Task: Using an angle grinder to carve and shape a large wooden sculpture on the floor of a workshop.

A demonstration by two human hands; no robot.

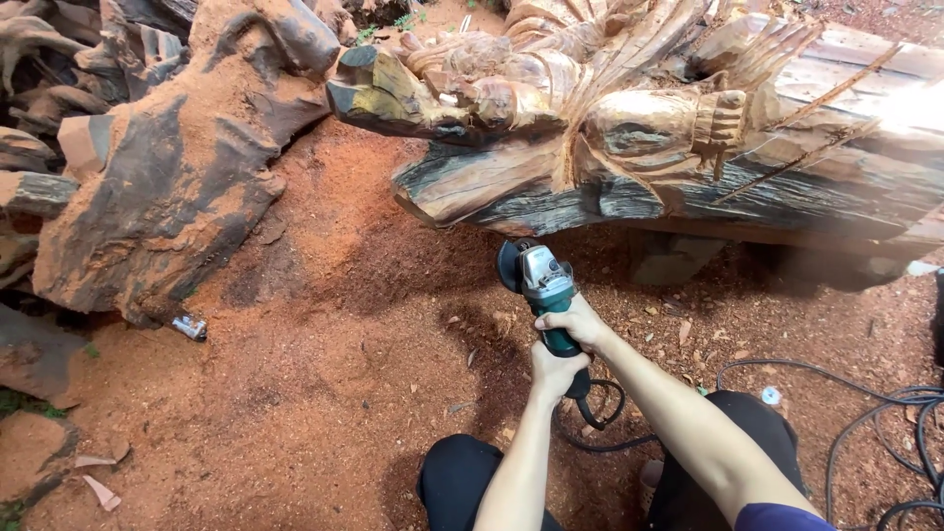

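Both hands close around a teal-bodied angle grinder [544,295] with a grey metal gear head and a dark disc guard, held low over the ground just beneath a big carved log [639,128]. The right hand [578,323] wraps the middle of the tool's body in a tight grip; the left hand [556,372] clasps the rear end, where a black cable [865,413] runs off in loops. The log's carved face is glossy, ridged and golden-brown, its underside dark and rough. Fine reddish sawdust [324,393] covers the ground, and gnarled weathered roots [167,177] lie at left
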